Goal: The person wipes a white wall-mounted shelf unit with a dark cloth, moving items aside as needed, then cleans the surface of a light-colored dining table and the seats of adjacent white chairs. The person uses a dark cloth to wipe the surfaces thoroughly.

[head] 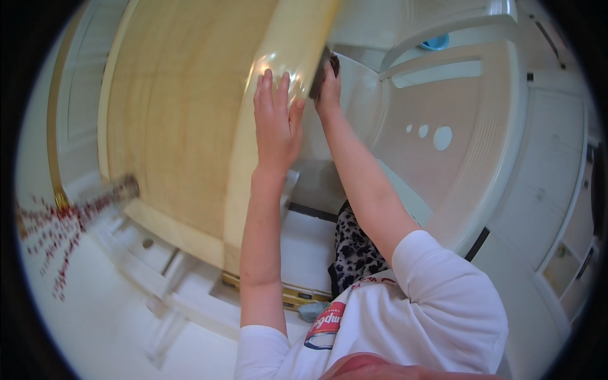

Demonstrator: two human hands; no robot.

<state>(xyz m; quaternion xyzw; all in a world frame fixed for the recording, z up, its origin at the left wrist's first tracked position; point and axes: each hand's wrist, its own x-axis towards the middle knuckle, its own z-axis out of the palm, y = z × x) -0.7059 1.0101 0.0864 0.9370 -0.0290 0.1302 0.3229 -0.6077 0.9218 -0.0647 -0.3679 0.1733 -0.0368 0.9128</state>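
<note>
A pale yellow table (180,118) with a glossy clear cover along its near edge stands before me. My left hand (278,114) lies palm down on the shiny cover near this edge, fingers spread and nothing held. Just to its right, beside the table's edge, my right hand (330,90) grips a dark object (320,73). That object is blurred and partly behind the edge and my fingers, so I cannot tell what it is.
A white chair (494,118) with round holes in its back stands at the right, a light-blue basin (434,42) beyond it. At the table's left corner is a clear vase (126,187) with red-berried stems (71,218). Drawers (147,242) lie below.
</note>
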